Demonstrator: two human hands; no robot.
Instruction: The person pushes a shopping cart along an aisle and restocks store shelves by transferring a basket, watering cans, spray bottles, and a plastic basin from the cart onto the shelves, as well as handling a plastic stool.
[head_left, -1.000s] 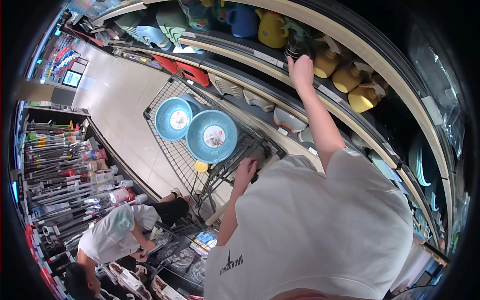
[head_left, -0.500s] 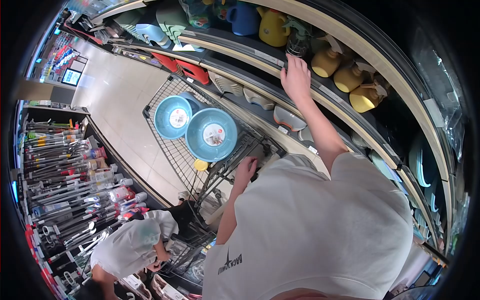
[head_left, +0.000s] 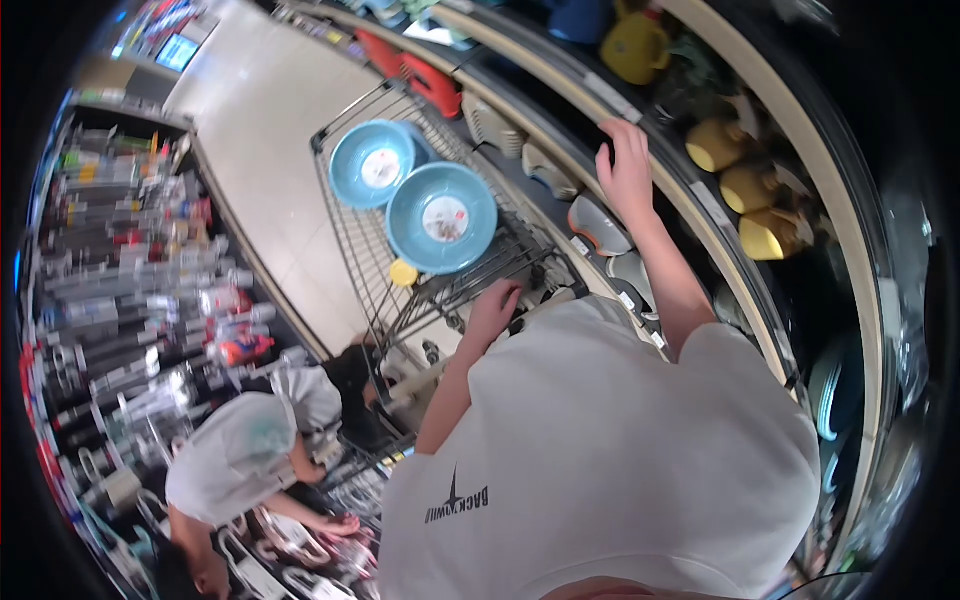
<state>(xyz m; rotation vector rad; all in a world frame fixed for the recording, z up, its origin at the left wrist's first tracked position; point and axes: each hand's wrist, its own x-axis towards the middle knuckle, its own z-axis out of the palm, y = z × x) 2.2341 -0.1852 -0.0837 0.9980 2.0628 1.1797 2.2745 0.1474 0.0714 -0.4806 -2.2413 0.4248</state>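
My right hand (head_left: 627, 172) is raised at the shelf front, its fingers loosely bent and apart, with nothing in them. Just beyond it are a yellow watering can (head_left: 636, 48) and several yellow-brown spray bottles (head_left: 752, 187). A dark spray bottle among them is too blurred to make out well. Near the handle end of a wire shopping cart (head_left: 345, 235), my left hand (head_left: 494, 308) hangs loosely curled, and nothing shows in it. Two light blue basins, a larger one (head_left: 478, 236) and a smaller one (head_left: 345, 165), lie in the cart beside a small yellow item (head_left: 403, 272).
At the lower left, another person in a white shirt (head_left: 225, 455) reaches among packaged goods. A rack of long-handled cleaning tools (head_left: 130, 300) lines the left side. Red items (head_left: 432, 88) and grey-white containers (head_left: 598, 225) fill the lower shelves. Pale floor (head_left: 270, 130) runs beyond the cart.
My right hand has drawn back from the clear spray bottle at the shelf edge. My view has turned, so the shelves and cart sit differently. The other person now stretches an arm out.
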